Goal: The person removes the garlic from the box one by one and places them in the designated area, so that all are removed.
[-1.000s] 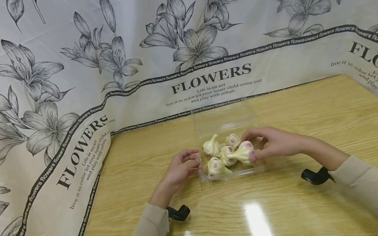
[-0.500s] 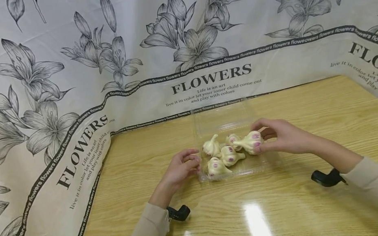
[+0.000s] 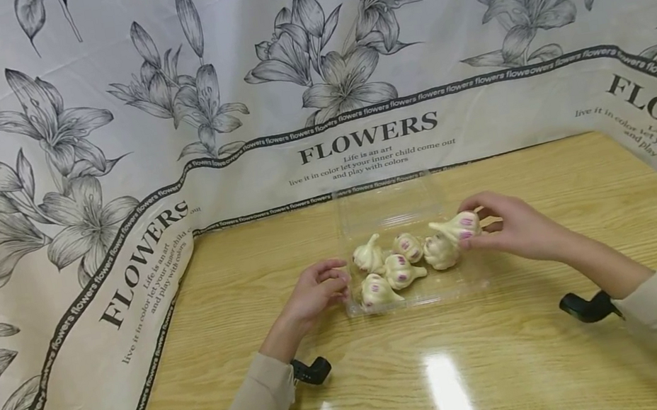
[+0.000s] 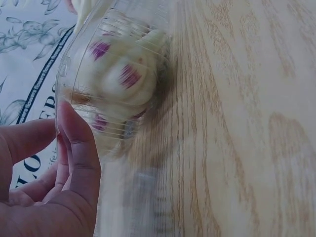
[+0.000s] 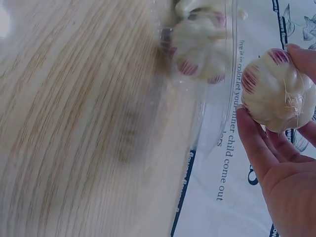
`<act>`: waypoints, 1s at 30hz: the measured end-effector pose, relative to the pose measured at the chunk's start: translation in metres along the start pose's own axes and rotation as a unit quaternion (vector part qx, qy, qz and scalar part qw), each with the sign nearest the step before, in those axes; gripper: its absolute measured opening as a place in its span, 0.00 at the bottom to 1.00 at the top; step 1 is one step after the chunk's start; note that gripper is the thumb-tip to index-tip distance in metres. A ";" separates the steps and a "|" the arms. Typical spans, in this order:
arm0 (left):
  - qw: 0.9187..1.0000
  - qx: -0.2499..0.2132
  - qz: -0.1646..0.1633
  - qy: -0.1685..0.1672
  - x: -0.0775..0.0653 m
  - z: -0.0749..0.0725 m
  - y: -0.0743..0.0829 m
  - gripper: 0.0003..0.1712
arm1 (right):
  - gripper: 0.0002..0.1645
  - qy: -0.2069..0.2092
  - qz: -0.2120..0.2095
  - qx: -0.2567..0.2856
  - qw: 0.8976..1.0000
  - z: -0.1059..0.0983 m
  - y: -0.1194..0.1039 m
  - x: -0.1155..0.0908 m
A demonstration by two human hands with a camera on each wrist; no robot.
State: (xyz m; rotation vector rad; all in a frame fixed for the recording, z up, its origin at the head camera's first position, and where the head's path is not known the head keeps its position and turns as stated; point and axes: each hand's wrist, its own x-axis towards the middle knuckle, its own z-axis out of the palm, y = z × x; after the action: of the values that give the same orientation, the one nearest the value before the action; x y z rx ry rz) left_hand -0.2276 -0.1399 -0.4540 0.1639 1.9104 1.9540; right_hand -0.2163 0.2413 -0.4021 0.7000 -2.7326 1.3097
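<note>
An opened clear plastic clamshell box [image 3: 427,298] stands on the wooden table, with several cream garlic bulbs [image 3: 376,291] inside, purple streaks on their skins. At its right end, my right hand [image 3: 516,229] grips another garlic bulb [image 3: 459,226] between thumb and fingers. That bulb's neck points left and overlaps a bulb [image 3: 441,253] lying in the box. In the right wrist view, the held garlic [image 5: 276,91] shows its root end, above the box's rim. My left hand [image 3: 315,293] pinches the left wall of the box; in the left wrist view its fingertips [image 4: 71,118] are at the rim.
The box's clear lid [image 3: 389,201] lies folded back behind it, towards the flower-printed cloth [image 3: 371,148] that lines the back and sides. Black wrist mounts [image 3: 588,306] stick out below both forearms. Wooden tabletop [image 3: 382,383] stretches in front of the box.
My right hand has moved right and upward with its garlic bulb, from over the middle bulbs to the box's right end. A bulb beneath it now shows. My left hand stays in place.
</note>
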 end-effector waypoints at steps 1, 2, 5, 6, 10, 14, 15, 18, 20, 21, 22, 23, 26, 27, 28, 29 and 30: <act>1.000 -0.001 0.000 -0.001 0.000 0.000 0.000 0.26 | 0.31 0.004 0.001 -0.003 1.000 -0.001 0.001 0.000; 1.000 -0.001 0.000 -0.001 0.000 0.000 0.000 0.26 | 0.31 0.007 0.006 -0.005 1.000 -0.003 0.003 -0.001; 1.000 0.002 0.000 0.000 0.000 -0.001 0.000 0.26 | 0.32 0.015 0.023 -0.017 0.999 -0.006 0.007 -0.001; 1.000 0.003 -0.001 0.001 0.000 -0.001 0.000 0.26 | 0.33 0.016 0.029 -0.023 0.999 -0.007 0.009 -0.001; 1.000 0.008 -0.003 0.004 0.000 -0.002 0.000 0.25 | 0.34 0.022 0.041 -0.044 0.998 -0.010 0.015 -0.002; 1.000 0.009 -0.004 0.006 0.000 -0.002 -0.001 0.24 | 0.33 0.028 0.046 -0.060 0.997 -0.011 0.022 -0.002; 1.000 0.009 -0.004 0.006 0.000 -0.002 -0.001 0.24 | 0.33 0.029 0.049 -0.063 0.996 -0.012 0.024 -0.002; 1.000 0.007 -0.006 0.009 0.001 -0.002 -0.001 0.24 | 0.34 0.034 0.059 -0.074 0.995 -0.013 0.029 -0.002; 1.000 0.006 -0.006 0.010 0.000 -0.002 -0.002 0.24 | 0.36 0.036 0.068 -0.078 0.994 -0.013 0.033 -0.002; 1.000 0.006 -0.006 0.011 0.000 -0.002 -0.002 0.24 | 0.37 0.037 0.073 -0.079 0.994 -0.013 0.035 -0.001; 1.000 0.007 -0.006 0.012 0.000 -0.002 -0.001 0.24 | 0.37 0.039 0.078 -0.080 0.993 -0.013 0.036 -0.001; 1.000 0.007 -0.006 0.012 0.000 -0.002 -0.001 0.24 | 0.38 0.038 0.085 -0.079 0.992 -0.013 0.038 0.000; 1.000 0.010 -0.004 0.012 0.000 -0.002 -0.001 0.24 | 0.41 0.038 0.108 -0.080 0.990 -0.013 0.045 0.002; 1.000 0.010 -0.004 0.012 0.000 -0.003 -0.001 0.24 | 0.42 0.037 0.116 -0.081 0.989 -0.013 0.048 0.002; 1.000 0.011 -0.003 0.011 -0.001 -0.003 -0.001 0.24 | 0.43 0.037 0.123 -0.082 0.988 -0.013 0.050 0.003; 1.000 0.011 -0.003 0.011 -0.001 -0.003 -0.001 0.24 | 0.44 0.036 0.130 -0.083 0.987 -0.013 0.052 0.003; 1.000 0.011 -0.003 0.010 -0.001 -0.003 -0.001 0.24 | 0.44 0.038 0.135 -0.082 0.987 -0.013 0.054 0.004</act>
State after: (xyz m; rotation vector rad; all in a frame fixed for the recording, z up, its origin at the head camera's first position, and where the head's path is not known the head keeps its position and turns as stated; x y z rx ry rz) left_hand -0.2278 -0.1425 -0.4550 0.1441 1.9438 1.9384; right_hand -0.2440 0.2791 -0.4325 0.2699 -2.9064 1.1058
